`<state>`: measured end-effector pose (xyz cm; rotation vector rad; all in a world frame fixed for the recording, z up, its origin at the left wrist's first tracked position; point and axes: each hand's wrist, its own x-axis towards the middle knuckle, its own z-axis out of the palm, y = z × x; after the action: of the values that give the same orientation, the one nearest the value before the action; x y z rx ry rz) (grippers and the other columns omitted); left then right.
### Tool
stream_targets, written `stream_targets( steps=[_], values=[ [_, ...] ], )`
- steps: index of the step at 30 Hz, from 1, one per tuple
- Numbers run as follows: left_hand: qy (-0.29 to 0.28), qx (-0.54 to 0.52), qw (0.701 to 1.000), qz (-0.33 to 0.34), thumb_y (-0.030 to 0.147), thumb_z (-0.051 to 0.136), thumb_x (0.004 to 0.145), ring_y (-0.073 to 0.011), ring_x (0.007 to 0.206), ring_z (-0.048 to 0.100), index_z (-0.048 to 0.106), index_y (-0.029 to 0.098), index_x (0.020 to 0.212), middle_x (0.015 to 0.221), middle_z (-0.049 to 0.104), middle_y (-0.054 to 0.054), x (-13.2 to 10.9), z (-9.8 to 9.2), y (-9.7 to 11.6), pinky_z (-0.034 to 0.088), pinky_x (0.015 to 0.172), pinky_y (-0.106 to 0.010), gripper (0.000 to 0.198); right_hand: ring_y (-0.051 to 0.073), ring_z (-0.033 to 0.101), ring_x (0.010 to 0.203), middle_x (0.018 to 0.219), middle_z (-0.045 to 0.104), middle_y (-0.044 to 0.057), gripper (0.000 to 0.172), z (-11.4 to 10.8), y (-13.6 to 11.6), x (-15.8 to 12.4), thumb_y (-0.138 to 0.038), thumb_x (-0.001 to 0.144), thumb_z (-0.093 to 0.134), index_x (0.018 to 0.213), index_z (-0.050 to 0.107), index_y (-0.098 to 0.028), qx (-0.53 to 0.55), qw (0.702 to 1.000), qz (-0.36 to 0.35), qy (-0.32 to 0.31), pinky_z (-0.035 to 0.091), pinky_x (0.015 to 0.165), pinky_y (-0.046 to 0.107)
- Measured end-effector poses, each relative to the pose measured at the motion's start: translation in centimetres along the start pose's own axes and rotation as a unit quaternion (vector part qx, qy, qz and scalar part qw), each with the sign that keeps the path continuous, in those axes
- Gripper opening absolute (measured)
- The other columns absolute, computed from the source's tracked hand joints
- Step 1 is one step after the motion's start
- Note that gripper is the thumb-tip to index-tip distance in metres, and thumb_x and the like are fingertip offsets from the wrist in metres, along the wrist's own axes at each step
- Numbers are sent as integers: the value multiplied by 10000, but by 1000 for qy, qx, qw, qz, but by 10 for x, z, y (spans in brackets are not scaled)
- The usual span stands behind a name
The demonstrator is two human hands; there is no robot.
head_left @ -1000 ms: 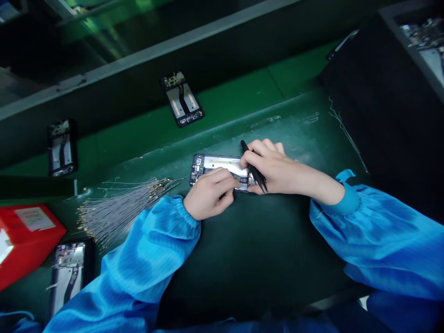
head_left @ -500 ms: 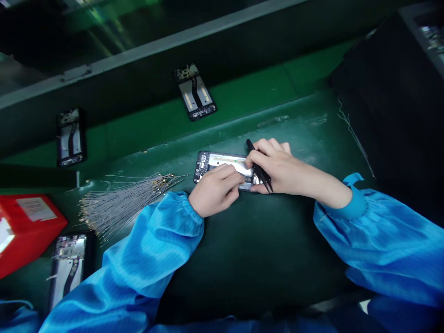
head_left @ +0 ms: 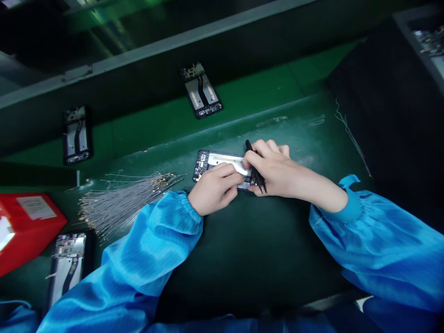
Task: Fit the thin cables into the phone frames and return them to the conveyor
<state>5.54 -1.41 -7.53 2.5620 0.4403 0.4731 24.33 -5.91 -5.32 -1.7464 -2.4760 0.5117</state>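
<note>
In the head view, a flat rectangular phone frame with a black rim and a silver metal inner plate (head_left: 225, 159) is seen lying on the dark green table (head_left: 249, 259), near the centre, its long sides running roughly from 9 to 3 o'clock. Over its 7 o'clock side the bare left hand (head_left: 215, 188) is laid, the fingers bent and bunched with their tips low over the plate; whether a small part is pinched beneath them cannot be told. By the bare right hand (head_left: 275, 169), at the 3 o'clock end, slim black tweezers (head_left: 258, 179) are clasped under curled fingers, their points directed toward 5 o'clock, while the thumb is set at the frame's 4 o'clock corner.

The frame can be judged light and stiff, with a slick plate that may slide under sideways pressure. The exposed circuitry at its 9 o'clock end is probably fragile, so the rim along the long sides is best gripped, and contact with the tweezer points is best avoided. At about 8 o'clock, a fanned bundle of thin grey cables with gold-coloured ends (head_left: 121, 203) is spread; these are probably springy and easily kinked.
</note>
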Motion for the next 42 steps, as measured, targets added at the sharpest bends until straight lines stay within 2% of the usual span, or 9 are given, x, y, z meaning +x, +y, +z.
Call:
stream_targets(
  steps=[9, 15, 20, 23, 26, 30, 35, 39, 42],
  values=[
    [-42, -34, 998, 33, 83, 391, 722, -127, 671, 456, 560, 172, 734, 687, 508, -13, -3, -1, -2, 397, 615, -235, 192, 247, 364, 866, 947, 401, 69, 290, 0, -4, -1, -356, 661, 565, 883, 438, -220, 25, 999, 30, -3, 226, 668, 315],
    [31, -44, 998, 15, 122, 416, 774, -138, 748, 489, 578, 160, 808, 785, 531, -37, 6, -19, 0, 443, 692, -271, 169, 230, 404, 905, 938, 446, 48, 180, -2, 4, 2, -323, 765, 504, 897, 429, -226, 149, 987, 40, 43, 276, 729, 327],
    [98, 142, 971, -165, 222, 503, 781, -272, 1034, 421, 600, 192, 927, 1049, 492, -89, 54, -36, -39, 372, 874, -482, 178, 233, 407, 934, 980, 470, 53, 202, 3, 6, 5, -357, 800, 500, 944, 448, -226, 150, 985, 43, 79, 289, 767, 354],
    [93, 169, 929, -315, 381, 594, 738, -398, 1193, 259, 514, 233, 1145, 1291, 331, -138, 98, -31, -74, 293, 891, -613, 440, 239, 404, 932, 985, 468, 69, 279, 8, 6, 4, -421, 796, 504, 972, 461, -210, 123, 989, 13, 86, 296, 774, 365],
    [70, 171, 891, -415, 551, 588, 695, -462, 1244, 135, 381, 281, 1279, 1389, 194, -142, 136, -16, -96, 192, 875, -711, 676, 275, 384, 969, 1034, 459, 109, 501, 14, 5, 1, -579, 717, 537, 1022, 475, -186, 77, 992, -30, 96, 296, 783, 391],
    [80, 192, 873, -440, 465, 477, 805, -447, 1254, 130, 450, 348, 1214, 1388, 231, -86, 158, -2, -102, 134, 854, -751, 426, 316, 366, 992, 1075, 450, 163, 627, 18, -2, -2, -650, 659, 536, 1046, 502, -159, -4, 991, -76, 112, 286, 794, 429],
    [91, 154, 894, -410, 201, 572, 718, -368, 1134, 379, 602, 252, 1037, 1258, 375, -117, 146, -32, -106, 326, 894, -622, 325, 291, 416, 930, 1031, 488, 151, 465, 14, 7, 0, -505, 679, 571, 994, 531, -165, -53, 986, -102, 119, 322, 761, 397],
    [126, 144, 906, -376, 193, 513, 736, -234, 1030, 505, 608, 216, 1046, 1100, 467, -82, 114, -71, -95, 396, 960, -398, 325, 291, 429, 992, 1044, 498, 155, 243, 10, 36, 6, -286, 755, 516, 957, 543, -154, -105, 955, -6, 276, 328, 805, 416],
    [186, 122, 936, -274, 155, 457, 726, -208, 1072, 479, 617, 181, 1020, 1097, 462, -79, 80, -73, -66, 372, 986, -352, 335, 276, 441, 1017, 1041, 503, 152, 184, 10, 44, 7, -177, 780, 471, 950, 539, -157, -86, 921, 47, 378, 354, 803, 407]
  ],
)
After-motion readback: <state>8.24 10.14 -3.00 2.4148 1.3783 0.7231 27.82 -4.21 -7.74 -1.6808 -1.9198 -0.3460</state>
